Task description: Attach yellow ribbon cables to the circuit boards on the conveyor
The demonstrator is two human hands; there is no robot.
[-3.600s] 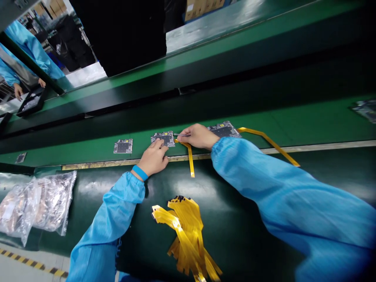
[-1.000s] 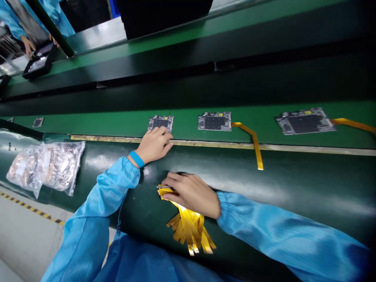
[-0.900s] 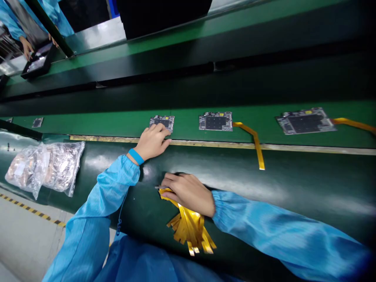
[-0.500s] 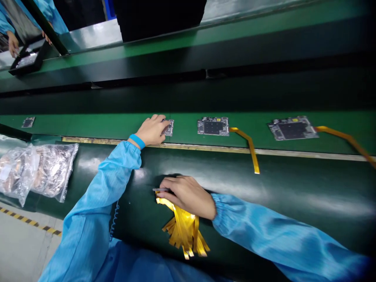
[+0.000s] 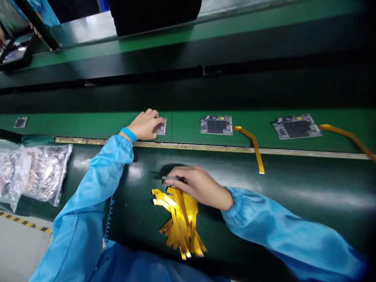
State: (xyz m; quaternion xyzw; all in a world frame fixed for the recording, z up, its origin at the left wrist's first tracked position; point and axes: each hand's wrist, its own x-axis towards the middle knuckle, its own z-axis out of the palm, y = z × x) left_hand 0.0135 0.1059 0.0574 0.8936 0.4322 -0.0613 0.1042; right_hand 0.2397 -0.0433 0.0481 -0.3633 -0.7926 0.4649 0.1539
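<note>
My left hand [image 5: 144, 124], with a blue band at its wrist, reaches onto the green belt. Its fingers and thumb grip a small circuit board [image 5: 162, 127], part of which they cover. Nearer to me, my right hand [image 5: 196, 184] pinches a slim grey tool [image 5: 173, 179]; its exact kind is unclear. Just below that hand, a bundle of orange-gold flex cables [image 5: 183, 219] lies fanned out on the dark green surface. Farther right on the belt lies a circuit board [image 5: 217, 125] with a flex cable [image 5: 255, 147] attached to its right side.
Another circuit board [image 5: 298, 127] with an orange cable lies at the right, and a small board [image 5: 21, 122] at the far left. Clear plastic bags [image 5: 48, 170] sit at the left. A raised ledge [image 5: 188, 146] borders the belt. A co-worker's hand and black tray [image 5: 17, 55] appear top left.
My right hand has lifted off the flex cables and moved slightly right and away from me with the tool. More cable ends now show. My left hand remains on its circuit board.
</note>
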